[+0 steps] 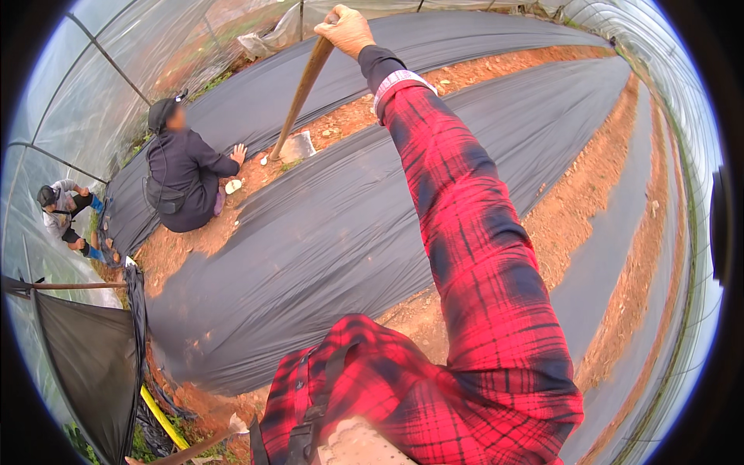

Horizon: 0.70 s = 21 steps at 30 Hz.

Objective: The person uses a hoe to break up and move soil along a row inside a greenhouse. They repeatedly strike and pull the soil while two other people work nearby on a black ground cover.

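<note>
My right hand (347, 32) is closed around the top end of the wooden handle (305, 81) of a hoe, at arm's length. The handle slants down to the red soil, where the flat metal blade (297, 147) rests in the furrow between two beds covered with black plastic mulch film (325, 232). My left hand is out of view. At the bottom left lies part of a wooden stick (197, 446) with a pale end, cut off by the picture's edge.
A person in dark clothes (186, 168) squats left of the blade, one hand on the far film. Another person (67, 215) crouches farther left by the plastic greenhouse wall (116, 52). A dark sheet on a frame (87, 354) and a yellow strip (163, 415) stand lower left.
</note>
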Motion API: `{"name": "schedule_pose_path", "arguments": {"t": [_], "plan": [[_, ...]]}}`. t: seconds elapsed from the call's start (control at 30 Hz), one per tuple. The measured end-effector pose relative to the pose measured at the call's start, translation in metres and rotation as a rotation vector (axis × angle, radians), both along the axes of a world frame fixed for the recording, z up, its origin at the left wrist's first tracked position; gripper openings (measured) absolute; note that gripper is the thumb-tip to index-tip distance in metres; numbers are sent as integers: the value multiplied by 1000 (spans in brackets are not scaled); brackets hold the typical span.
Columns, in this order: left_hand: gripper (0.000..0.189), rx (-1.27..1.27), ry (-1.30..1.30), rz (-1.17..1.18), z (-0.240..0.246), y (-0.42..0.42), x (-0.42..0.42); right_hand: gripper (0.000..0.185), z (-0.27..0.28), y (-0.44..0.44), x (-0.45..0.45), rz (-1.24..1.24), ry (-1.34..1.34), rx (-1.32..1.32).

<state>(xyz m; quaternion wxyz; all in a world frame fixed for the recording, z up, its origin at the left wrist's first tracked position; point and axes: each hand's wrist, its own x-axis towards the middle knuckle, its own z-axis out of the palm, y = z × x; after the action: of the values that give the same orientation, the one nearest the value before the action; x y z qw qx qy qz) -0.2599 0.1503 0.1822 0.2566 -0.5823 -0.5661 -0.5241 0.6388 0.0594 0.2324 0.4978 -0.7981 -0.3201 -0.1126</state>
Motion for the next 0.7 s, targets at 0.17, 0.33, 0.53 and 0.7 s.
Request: {"name": "schedule_pose_path", "arguments": {"t": [0.17,0.33,0.53,0.7], "plan": [[66,-96,-127,84,14,-9,21,38,3,3,4,-15,-13,2],[63,-43,-85,39,19,-10,27,37,4,5,5,-48,-44,-2],[64,-24,-25,-34,4,4,-6,38,4,4,6,-7,-21,-13],[52,42,-27,-69,9,-6,10,41,3,4,3,-5,-25,-12]]}}
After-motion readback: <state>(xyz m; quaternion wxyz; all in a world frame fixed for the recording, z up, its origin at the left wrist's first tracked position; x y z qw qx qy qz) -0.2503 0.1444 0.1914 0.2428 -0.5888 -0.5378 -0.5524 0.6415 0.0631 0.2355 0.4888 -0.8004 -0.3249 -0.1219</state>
